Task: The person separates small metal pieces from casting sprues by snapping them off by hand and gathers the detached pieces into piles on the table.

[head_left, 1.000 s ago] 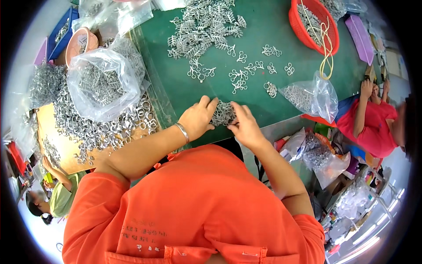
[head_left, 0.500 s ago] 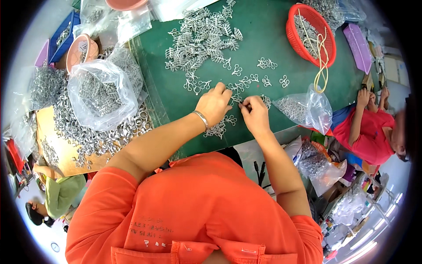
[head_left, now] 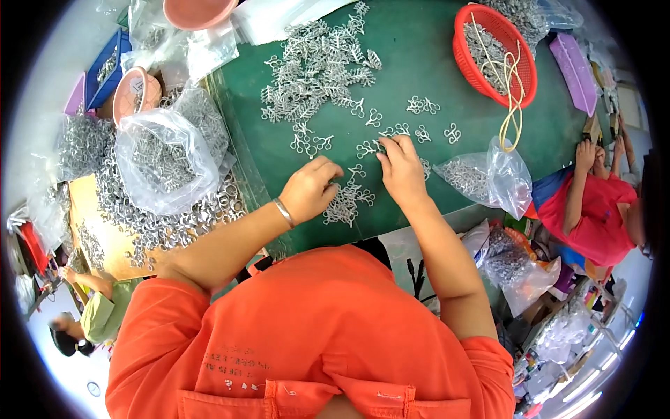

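My left hand (head_left: 310,188) is closed with curled fingers beside a small pile of grey metal pieces (head_left: 347,204) near the table's front edge. Whatever it may hold is hidden. My right hand (head_left: 403,171) pinches with thumb and forefinger at a small grey ringed metal piece (head_left: 366,149) on the green table (head_left: 412,63). Loose branched pieces with ring ends (head_left: 396,130) lie just beyond the right fingertips. Farther back spreads a large heap of similar branched metal pieces (head_left: 317,73).
A red basket (head_left: 460,56) of metal parts with a pale cord stands back right, near a clear bag of parts (head_left: 466,178). At left, an open plastic bag (head_left: 129,150) sits among heaped metal rings (head_left: 167,223). Co-workers sit at right (head_left: 590,216) and far left (head_left: 105,311).
My left hand has pulled back toward me and left, away from the right hand, uncovering the small pile. My right hand has risen slightly to the metal pieces beyond it.
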Demonstrator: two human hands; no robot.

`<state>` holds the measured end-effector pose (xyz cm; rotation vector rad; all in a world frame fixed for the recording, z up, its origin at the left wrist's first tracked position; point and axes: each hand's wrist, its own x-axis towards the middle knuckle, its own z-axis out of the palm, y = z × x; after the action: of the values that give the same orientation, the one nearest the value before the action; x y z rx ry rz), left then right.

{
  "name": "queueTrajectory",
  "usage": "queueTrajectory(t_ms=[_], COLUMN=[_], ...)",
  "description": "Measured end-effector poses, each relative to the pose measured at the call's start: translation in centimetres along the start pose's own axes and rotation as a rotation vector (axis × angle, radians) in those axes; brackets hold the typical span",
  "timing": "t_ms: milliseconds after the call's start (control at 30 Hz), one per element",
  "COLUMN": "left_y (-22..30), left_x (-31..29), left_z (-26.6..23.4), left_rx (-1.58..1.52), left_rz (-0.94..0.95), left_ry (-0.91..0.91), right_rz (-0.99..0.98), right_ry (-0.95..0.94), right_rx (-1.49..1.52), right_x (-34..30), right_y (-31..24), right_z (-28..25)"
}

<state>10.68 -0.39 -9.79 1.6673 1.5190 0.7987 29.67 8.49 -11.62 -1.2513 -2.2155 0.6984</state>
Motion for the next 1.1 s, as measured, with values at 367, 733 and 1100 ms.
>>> queueTrajectory(t_ms=[367,733,1100], left_y=[0.5,0.1,-1.1], left_x=[3.2,2.8,9.9], left_z=[0.8,-0.8,0.3], left_rx=[0.122,0.161,0.371], left_rz=[-0.037,0.08,0.034], left_ry=[-0.109,-0.305,0.097], right_rz=[-0.082,-0.126,0.219], right_ry=[0.037,-0.214,-0.546], right_rx=[0.022,0.217,0.369], right_x=[0.9,-1.1,1.3], right_y=[-0.3,-0.5,-1.6], right_z=[-1.5,-2.2,-2.2])
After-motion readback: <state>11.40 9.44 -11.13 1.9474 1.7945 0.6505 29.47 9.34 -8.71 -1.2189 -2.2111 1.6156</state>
